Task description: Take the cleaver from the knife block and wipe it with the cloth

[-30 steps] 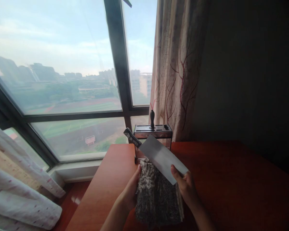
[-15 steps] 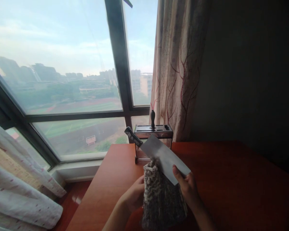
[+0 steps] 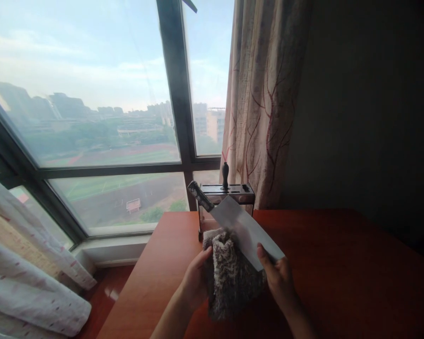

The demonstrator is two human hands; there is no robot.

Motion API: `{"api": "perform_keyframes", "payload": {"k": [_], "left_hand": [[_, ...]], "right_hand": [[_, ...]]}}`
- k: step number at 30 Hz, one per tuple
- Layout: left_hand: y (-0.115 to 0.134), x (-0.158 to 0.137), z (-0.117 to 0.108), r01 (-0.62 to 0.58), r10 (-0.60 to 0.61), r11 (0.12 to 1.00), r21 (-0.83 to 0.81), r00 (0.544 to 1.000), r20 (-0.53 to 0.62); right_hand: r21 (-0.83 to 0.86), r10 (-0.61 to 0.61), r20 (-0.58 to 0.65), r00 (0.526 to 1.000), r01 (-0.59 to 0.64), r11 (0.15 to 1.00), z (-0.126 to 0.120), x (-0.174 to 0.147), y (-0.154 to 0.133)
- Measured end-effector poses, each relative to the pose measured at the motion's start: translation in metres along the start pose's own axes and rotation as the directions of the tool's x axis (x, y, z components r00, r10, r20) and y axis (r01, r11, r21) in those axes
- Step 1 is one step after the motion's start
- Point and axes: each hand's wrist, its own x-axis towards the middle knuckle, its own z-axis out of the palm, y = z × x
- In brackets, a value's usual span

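My right hand (image 3: 277, 273) pinches the broad blade of a cleaver (image 3: 245, 230) near its far end, thumb on the face toward me. The cleaver slants up to the left, its dark patterned handle pointing away from me. Wrapped in my left hand (image 3: 197, 280) is a shaggy grey towel (image 3: 229, 278), bunched up against the lower side of the blade. My left thumb lies on the towel; the other fingers are hidden behind it.
Behind the cleaver a knife rack (image 3: 229, 189) stands on the reddish wooden table (image 3: 144, 282), with one dark handle (image 3: 225, 175) upright in it. Beyond are a window (image 3: 109, 117) and a patterned curtain (image 3: 261, 103). Another curtain (image 3: 31, 287) hangs at the left.
The towel's loose lower part has risen and its top now folds more around my left thumb. The cleaver has shifted slightly right.
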Motion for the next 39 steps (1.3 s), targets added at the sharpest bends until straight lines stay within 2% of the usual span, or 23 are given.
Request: {"api": "perform_keyframes", "payload": {"k": [2,5,7,10,13,15,18,20,22,25,28,30,32,36,39], "left_hand": [[-0.002,-0.005,0.001,-0.025,0.021,0.999,0.038,0.995,0.098],[-0.013,-0.009,0.007,-0.133,0.095,0.982,0.131,0.961,0.261],[-0.022,-0.009,0.011,-0.151,0.091,0.97,0.189,0.953,0.29],[-0.029,-0.007,0.013,-0.103,0.072,0.976,0.192,0.985,0.16],[-0.024,-0.008,0.01,-0.051,0.051,0.997,0.062,0.999,0.002],[-0.016,-0.009,0.006,-0.004,0.002,1.0,-0.029,0.999,-0.052],[-0.004,-0.009,-0.001,0.048,-0.058,0.99,-0.13,0.996,-0.072],[0.005,-0.008,-0.005,-0.007,-0.006,0.984,-0.177,0.997,-0.074],[0.013,-0.007,-0.008,-0.114,0.096,0.971,-0.209,0.991,-0.095],[0.022,-0.008,-0.011,-0.28,0.246,0.929,-0.243,0.956,-0.163],[0.027,-0.011,-0.008,-0.385,0.34,0.886,-0.259,0.919,-0.202],[0.027,-0.014,-0.005,-0.401,0.362,0.877,-0.264,0.913,-0.188],[0.027,-0.015,-0.003,-0.383,0.352,0.882,-0.274,0.923,-0.158],[0.028,-0.016,-0.006,-0.348,0.327,0.887,-0.303,0.937,-0.121],[0.031,-0.016,-0.013,-0.369,0.345,0.874,-0.316,0.929,-0.133]], "right_hand": [[-0.03,-0.026,0.024,0.999,0.027,0.999,0.001,0.001,0.001],[-0.087,-0.097,0.095,0.991,0.106,0.991,0.003,0.002,0.003],[-0.127,-0.168,0.145,0.975,0.186,0.974,0.005,0.002,0.003],[-0.181,-0.231,0.165,0.959,0.26,0.949,0.007,0.002,0.003],[-0.188,-0.228,0.159,0.961,0.256,0.948,0.007,0.001,0.001],[-0.16,-0.212,0.182,0.96,0.242,0.957,0.007,-0.001,-0.002],[-0.114,-0.196,0.223,0.955,0.225,0.968,0.006,-0.003,-0.005],[-0.09,-0.187,0.24,0.953,0.213,0.973,0.006,-0.005,-0.004],[-0.059,-0.178,0.266,0.947,0.2,0.978,0.008,-0.007,-0.002],[-0.042,-0.182,0.34,0.923,0.209,0.977,0.015,-0.012,-0.001],[-0.056,-0.216,0.405,0.889,0.26,0.964,0.022,-0.015,-0.004],[-0.048,-0.22,0.407,0.887,0.261,0.964,0.025,-0.016,-0.005],[-0.029,-0.193,0.379,0.905,0.22,0.975,0.025,-0.015,-0.004],[0.067,-0.09,0.3,0.95,0.073,0.995,0.025,-0.014,0.005],[0.185,0.017,0.242,0.97,-0.063,0.981,0.026,-0.014,0.015]]}}
